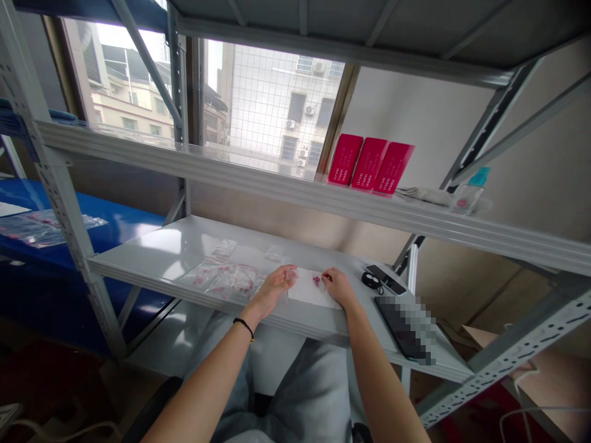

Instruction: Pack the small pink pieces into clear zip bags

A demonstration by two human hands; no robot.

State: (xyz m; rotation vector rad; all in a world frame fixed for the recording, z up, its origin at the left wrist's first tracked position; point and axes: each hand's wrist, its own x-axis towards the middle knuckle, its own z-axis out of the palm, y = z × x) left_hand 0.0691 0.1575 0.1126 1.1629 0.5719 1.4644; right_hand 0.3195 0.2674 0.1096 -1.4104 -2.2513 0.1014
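Note:
My left hand (271,290) is closed on a small clear plastic bag (292,274), held just above a white sheet of paper (307,294). On the right side of that sheet lies a little heap of small dark-red pieces (316,280), too small to name. My right hand (339,287) rests beside the heap with its fingers drawn together at the pieces; whatever they pinch is hidden. Left of my left hand, several clear zip bags (242,278) with red pieces inside lie flat on the white shelf (157,249).
Behind them lie clear bags (225,247). To the right are a black coiled item (370,280), a grey-and-black device (386,280) and a dark, partly blurred tablet-like slab (399,326). The upper shelf holds three red boxes (369,163) and a spray bottle (471,191).

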